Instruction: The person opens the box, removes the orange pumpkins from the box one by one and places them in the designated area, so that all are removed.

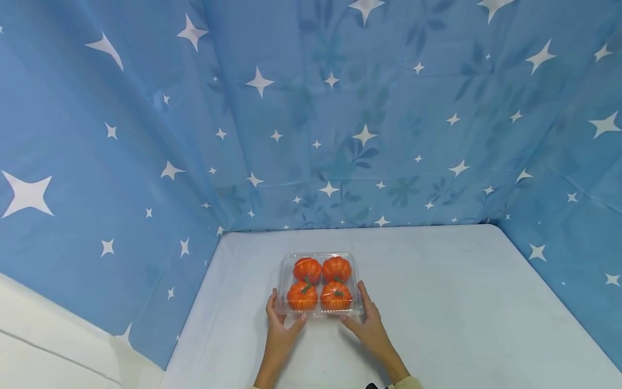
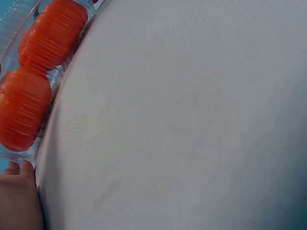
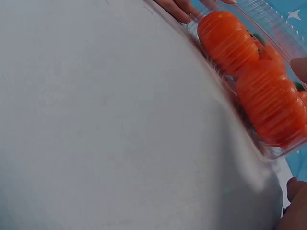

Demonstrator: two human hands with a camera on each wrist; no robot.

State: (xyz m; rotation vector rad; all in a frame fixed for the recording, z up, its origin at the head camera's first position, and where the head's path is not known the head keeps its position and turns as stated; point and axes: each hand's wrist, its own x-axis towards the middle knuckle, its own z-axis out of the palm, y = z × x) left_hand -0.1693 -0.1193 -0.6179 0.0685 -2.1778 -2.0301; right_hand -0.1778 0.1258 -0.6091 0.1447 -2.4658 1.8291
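Note:
A clear plastic clamshell box rests on the white table with several small orange pumpkins inside, their stems green. My left hand lies along the box's left side, its thumb stretched toward the front edge. At the right front corner is my right hand, fingers straight along that side and thumb by the front edge. The left wrist view has ribbed pumpkins behind the clear wall and part of the left hand below. In the right wrist view, the right thumb stands apart from the box.
The white table stretches around the box, mostly to the right. Blue curtains with white stars and leaf prints enclose its back and both sides. A pale surface lies at the lower left.

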